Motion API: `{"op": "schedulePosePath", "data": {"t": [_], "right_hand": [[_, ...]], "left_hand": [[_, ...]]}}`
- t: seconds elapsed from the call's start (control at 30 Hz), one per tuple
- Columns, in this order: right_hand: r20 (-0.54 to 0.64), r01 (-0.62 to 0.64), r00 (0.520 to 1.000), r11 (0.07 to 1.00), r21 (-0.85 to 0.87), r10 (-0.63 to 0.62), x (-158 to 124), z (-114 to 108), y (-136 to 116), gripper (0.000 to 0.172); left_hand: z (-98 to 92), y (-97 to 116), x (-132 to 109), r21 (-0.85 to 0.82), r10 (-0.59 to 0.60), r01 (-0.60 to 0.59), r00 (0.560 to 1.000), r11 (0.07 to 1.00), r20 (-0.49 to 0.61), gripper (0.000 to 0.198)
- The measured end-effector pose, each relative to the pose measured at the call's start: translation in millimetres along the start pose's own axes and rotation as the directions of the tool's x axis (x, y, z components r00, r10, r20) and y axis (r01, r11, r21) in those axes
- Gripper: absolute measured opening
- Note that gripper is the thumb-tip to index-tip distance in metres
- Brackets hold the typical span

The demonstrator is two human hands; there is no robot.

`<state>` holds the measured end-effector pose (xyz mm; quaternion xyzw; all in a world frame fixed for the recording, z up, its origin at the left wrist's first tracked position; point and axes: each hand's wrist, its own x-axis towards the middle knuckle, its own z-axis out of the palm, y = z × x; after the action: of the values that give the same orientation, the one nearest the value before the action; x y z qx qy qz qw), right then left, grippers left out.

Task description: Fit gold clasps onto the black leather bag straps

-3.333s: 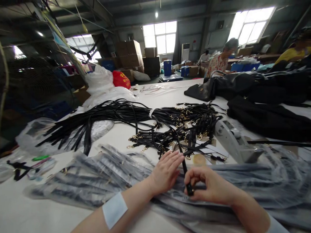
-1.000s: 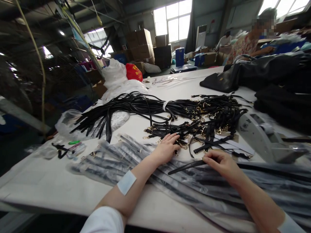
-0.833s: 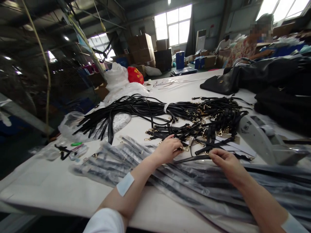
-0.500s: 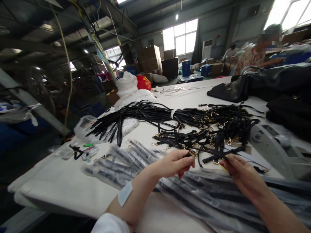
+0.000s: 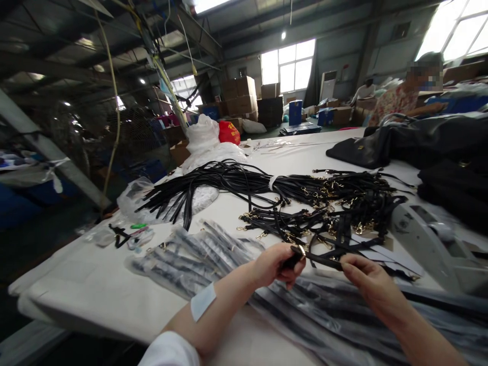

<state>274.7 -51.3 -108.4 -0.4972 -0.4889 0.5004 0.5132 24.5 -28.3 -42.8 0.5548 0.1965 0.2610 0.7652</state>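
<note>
A short black strap (image 5: pixel 323 260) with a gold buckle is stretched between my two hands, above plastic-wrapped straps. My left hand (image 5: pixel 275 265) is closed round its buckle end, and the gold metal shows at the fingertips. My right hand (image 5: pixel 364 273) pinches the strap farther along. Just beyond lies a tangled pile of black straps (image 5: pixel 293 223) with gold snap hooks. Behind it stretches a long bundle of black straps (image 5: pixel 229 178), bound by a white tie (image 5: pixel 273 182). Clear sleeves holding dark straps (image 5: pixel 305 310) lie under my hands.
On the right stand a grey-white tape dispenser (image 5: pixel 427 244) and black bags (image 5: pixel 415 137). White plastic wrapping (image 5: pixel 204 134) and a red bag (image 5: pixel 229 132) lie at the back. A green object (image 5: pixel 138 226) is on the left of the white table (image 5: pixel 91 290). Another person (image 5: pixel 396 99) works beyond the bags.
The strap has come up off the pile and is now held taut between both hands. Its gold buckle now shows at my left fingertips. My right hand has moved slightly nearer.
</note>
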Motion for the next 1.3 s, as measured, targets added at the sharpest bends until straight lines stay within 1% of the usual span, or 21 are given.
{"op": "schedulePosePath", "data": {"t": [0.07,0.13,0.2,0.23,0.3,0.37,0.4,0.43,0.47,0.5,0.53,0.57,0.6,0.63,0.67,0.73,0.8,1.0,1.3], "right_hand": [[0.038,0.052,0.998,0.996,-0.074,-0.049,-1.7,3.1,-4.7,0.036],[0.109,0.107,0.990,0.983,-0.149,-0.091,-3.7,6.4,-10.4,0.034],[0.169,0.183,0.975,0.956,-0.230,-0.146,-7.4,10.4,-16.0,0.034],[0.187,0.241,0.963,0.932,-0.270,-0.195,-10.3,12.9,-18.5,0.033],[0.229,0.394,0.916,0.850,-0.349,-0.330,-18.2,19.4,-22.5,0.036],[0.304,0.539,0.841,0.740,-0.402,-0.447,-27.5,27.1,-24.7,0.053],[0.342,0.590,0.807,0.697,-0.409,-0.482,-31.6,30.7,-25.0,0.058],[0.358,0.615,0.788,0.675,-0.408,-0.502,-34.9,33.6,-24.9,0.055],[0.340,0.617,0.787,0.673,-0.408,-0.515,-37.0,35.3,-24.3,0.045],[0.281,0.599,0.800,0.691,-0.404,-0.530,-37.9,35.7,-23.2,0.036],[0.192,0.566,0.821,0.723,-0.397,-0.538,-37.5,34.9,-21.7,0.034],[0.085,0.520,0.843,0.765,-0.379,-0.531,-36.2,33.0,-19.9,0.037],[-0.016,0.465,0.865,0.815,-0.347,-0.501,-34.3,30.6,-17.8,0.040],[-0.093,0.404,0.888,0.863,-0.304,-0.450,-32.3,28.0,-15.5,0.041],[-0.139,0.347,0.910,0.903,-0.254,-0.389,-30.6,25.7,-13.3,0.042],[-0.148,0.251,0.950,0.954,-0.163,-0.275,-29.0,22.9,-9.6,0.043],[-0.130,0.210,0.966,0.972,-0.101,-0.222,-30.2,22.8,-8.4,0.043],[-0.242,0.247,0.938,0.968,-0.033,-0.248,-35.6,26.4,-15.8,0.044],[-0.192,0.198,0.964,0.979,0.059,-0.183,-37.4,26.3,-15.2,0.041]], "left_hand": [[7.6,-5.1,2.3,0.138,-0.005,0.003,1.000,0.990,0.011,0.048],[17.0,-9.6,4.2,0.331,-0.007,0.005,1.000,0.944,0.002,0.045],[26.4,-13.3,6.1,0.528,-0.003,0.022,0.999,0.849,-0.037,0.034],[30.5,-14.9,7.2,0.612,0.006,0.035,0.998,0.790,-0.064,0.027],[37.0,-18.4,9.9,0.741,0.037,0.070,0.991,0.667,-0.126,0.020],[41.0,-22.1,12.6,0.820,0.054,0.124,0.981,0.559,-0.186,0.024],[42.1,-23.6,13.6,0.842,0.048,0.149,0.978,0.518,-0.203,0.027],[42.5,-24.5,14.3,0.856,0.042,0.165,0.976,0.489,-0.212,0.029],[42.2,-24.6,14.6,0.864,0.042,0.170,0.976,0.474,-0.215,0.031],[41.2,-23.7,14.5,0.866,0.055,0.163,0.975,0.472,-0.214,0.032],[39.6,-21.8,14.1,0.866,0.082,0.152,0.973,0.477,-0.216,0.032],[37.5,-19.0,13.5,0.863,0.115,0.143,0.968,0.485,-0.225,0.032],[35.2,-15.6,12.8,0.858,0.143,0.141,0.960,0.495,-0.240,0.032],[32.8,-12.1,12.1,0.852,0.156,0.143,0.955,0.503,-0.253,0.031],[30.6,-9.0,11.5,0.849,0.159,0.150,0.952,0.507,-0.263,0.029],[27.0,-5.0,11.2,0.848,0.155,0.161,0.950,0.505,-0.273,0.025],[24.6,-4.9,11.9,0.856,0.163,0.163,0.948,0.490,-0.273,0.023],[20.3,-12.7,15.3,0.882,0.189,0.188,0.938,0.432,-0.292,0.024],[23.7,-12.7,13.6,0.889,0.157,0.197,0.947,0.413,-0.282,0.024]]}}
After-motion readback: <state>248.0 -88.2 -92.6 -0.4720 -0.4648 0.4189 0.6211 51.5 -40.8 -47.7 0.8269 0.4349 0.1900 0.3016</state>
